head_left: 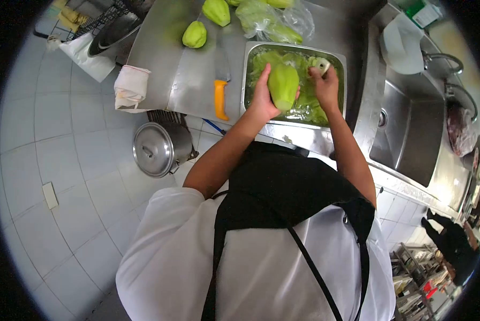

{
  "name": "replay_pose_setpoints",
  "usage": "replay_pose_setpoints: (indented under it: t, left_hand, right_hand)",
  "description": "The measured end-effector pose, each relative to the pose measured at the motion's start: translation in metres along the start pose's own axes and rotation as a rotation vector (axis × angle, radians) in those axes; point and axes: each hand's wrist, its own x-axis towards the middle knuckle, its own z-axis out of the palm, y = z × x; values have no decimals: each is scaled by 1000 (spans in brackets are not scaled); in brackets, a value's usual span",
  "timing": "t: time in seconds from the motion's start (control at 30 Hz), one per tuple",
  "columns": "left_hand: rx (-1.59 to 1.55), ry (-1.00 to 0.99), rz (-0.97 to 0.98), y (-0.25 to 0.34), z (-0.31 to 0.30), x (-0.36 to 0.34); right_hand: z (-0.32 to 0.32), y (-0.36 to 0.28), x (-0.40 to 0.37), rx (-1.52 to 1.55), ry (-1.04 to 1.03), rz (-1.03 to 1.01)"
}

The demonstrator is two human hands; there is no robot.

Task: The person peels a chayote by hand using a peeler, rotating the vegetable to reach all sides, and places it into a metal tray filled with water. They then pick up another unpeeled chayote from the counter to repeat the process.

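Observation:
My left hand (262, 99) cups a pale green chayote (284, 85), with its fingers wrapped around the underside. The chayote is over a rectangular metal tray (244, 80) that contains water and thin green peelings (304, 104). At the tray's right side, my right hand (326, 88) is closed on a short whitish tool (322, 65) with a dark hole in its end; my fingers hide the rest of it. A knife with an orange handle (220, 99) lies on the steel counter to the left of the tray.
Whole chayotes (195, 35) and a clear plastic bag (272, 24) of more lie behind the tray. A folded cloth (131, 85) hangs at the counter's left corner. A lidded pot (154, 148) stands below. To the right is a sink (406, 128); another person (451, 241) is farther right.

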Motion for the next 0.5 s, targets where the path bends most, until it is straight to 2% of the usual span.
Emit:
replay_pose_setpoints:
  t: [0.07, 0.1, 0.2, 0.27, 0.37, 0.5]
  left_hand:
    - [-44, 45, 11, -2, -2, -3]
    - [-34, 56, 33, -4, 0, -4]
    - [-3, 79, 75, -5, 10, -3]
    - [1, 94, 70, -8, 13, 0]
    - [-68, -69, 75, -12, 15, 10]
    - [-69, -141, 41, -15, 18, 10]
  right_hand:
    - [-7, -24, 3, 244, 23, 3]
    - [-12, -42, 7, 244, 61, -49]
    - [-19, -94, 11, 551, 74, 169]
    - [-20, -118, -2, 685, -36, 289]
    - [-14, -144, -23, 735, -149, 412]
    - [-9, -141, -28, 835, -99, 383]
